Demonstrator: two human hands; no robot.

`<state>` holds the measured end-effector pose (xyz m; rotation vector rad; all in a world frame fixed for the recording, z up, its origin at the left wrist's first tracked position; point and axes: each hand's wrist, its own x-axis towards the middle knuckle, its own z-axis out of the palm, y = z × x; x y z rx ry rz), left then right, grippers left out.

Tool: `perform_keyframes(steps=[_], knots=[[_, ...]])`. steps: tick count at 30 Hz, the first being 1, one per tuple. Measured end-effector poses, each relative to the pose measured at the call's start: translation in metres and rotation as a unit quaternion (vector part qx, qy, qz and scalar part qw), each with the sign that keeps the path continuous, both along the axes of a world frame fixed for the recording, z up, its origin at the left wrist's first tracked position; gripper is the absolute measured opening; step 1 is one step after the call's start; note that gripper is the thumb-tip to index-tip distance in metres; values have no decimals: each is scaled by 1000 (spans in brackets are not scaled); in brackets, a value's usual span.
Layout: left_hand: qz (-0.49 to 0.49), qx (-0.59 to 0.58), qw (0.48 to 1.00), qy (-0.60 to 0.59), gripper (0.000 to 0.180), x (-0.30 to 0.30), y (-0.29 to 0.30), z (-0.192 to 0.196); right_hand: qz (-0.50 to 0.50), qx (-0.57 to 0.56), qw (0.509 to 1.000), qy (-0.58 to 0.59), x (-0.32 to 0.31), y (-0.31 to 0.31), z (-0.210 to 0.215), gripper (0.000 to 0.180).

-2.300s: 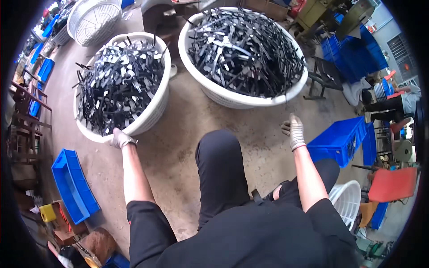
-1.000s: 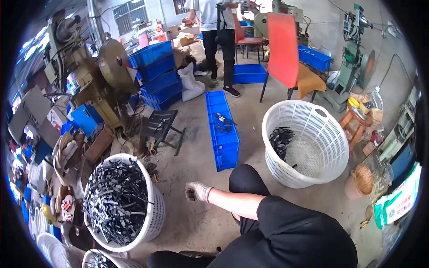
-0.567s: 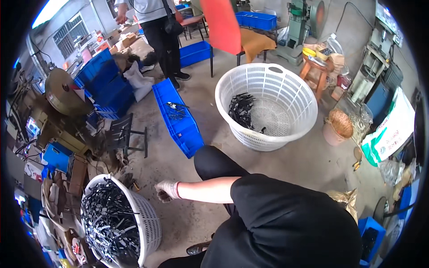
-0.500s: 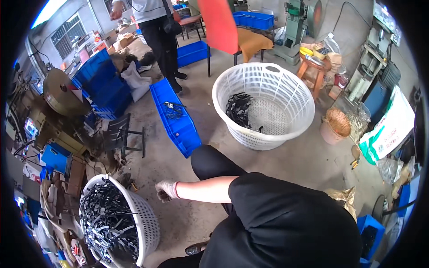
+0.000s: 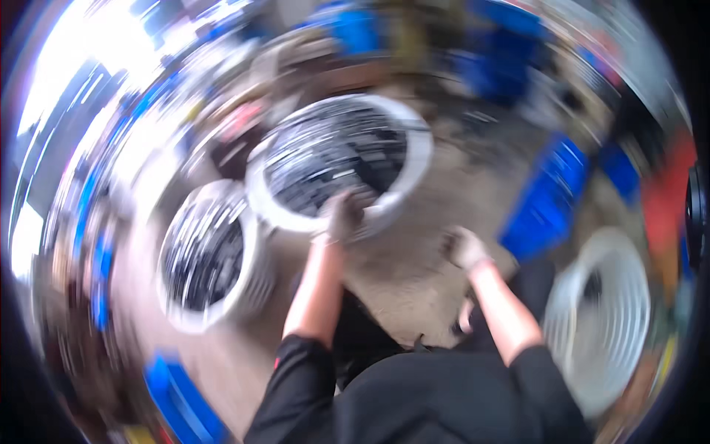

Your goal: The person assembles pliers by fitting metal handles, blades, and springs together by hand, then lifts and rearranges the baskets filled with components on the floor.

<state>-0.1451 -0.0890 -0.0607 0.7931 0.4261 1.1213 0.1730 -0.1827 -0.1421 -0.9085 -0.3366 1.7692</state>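
A white plastic basket [image 5: 414, 159], heaped with dark strips [image 5: 333, 148], stands ahead of me. My left hand [image 5: 345, 214], in a pale glove, is at its near rim; motion blur hides whether the fingers grip the rim or any strips. My right hand [image 5: 466, 248], also gloved, hangs over the floor to the right of that basket, apart from it. Its fingers are smeared too. To the left stands a second white basket [image 5: 255, 277], also holding dark strips.
At the right is a large, pale basket [image 5: 614, 325] with a small dark heap inside. Between it and the full basket lies a long blue tray [image 5: 547, 200]. Another blue bin [image 5: 181, 399] is at the lower left. Blue crates [image 5: 503, 59] stand at the back.
The view has swung left and blurred, moving the large, sparsely filled basket to the far right. Both arms now show, with my left hand at the full basket's rim. The second full basket has come into view.
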Motion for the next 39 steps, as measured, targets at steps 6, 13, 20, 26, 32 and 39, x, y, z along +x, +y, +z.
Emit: perform_keyframes(steps=[6, 13, 20, 26, 32, 39], knots=[[124, -157, 980, 3, 18, -44, -112, 93, 41, -93, 993, 56, 18, 22, -18, 21], [342, -183, 920, -61, 21, -193, -265, -5, 43, -165, 985, 11, 17, 37, -58, 26], [435, -359, 825, -15, 21, -148, -270, -4, 26, -149, 988, 6, 40, 60, -57, 28], [355, -290, 888, -29, 17, -123, -224, 25, -11, -144, 990, 4, 62, 80, -66, 28], [388, -228, 892, 42, 19, -94, -219, 59, -36, -167, 985, -19, 61, 81, -73, 31], [329, -212, 919, 46, 21, -54, -168, 91, -42, -132, 990, 7, 46, 100, -52, 33]])
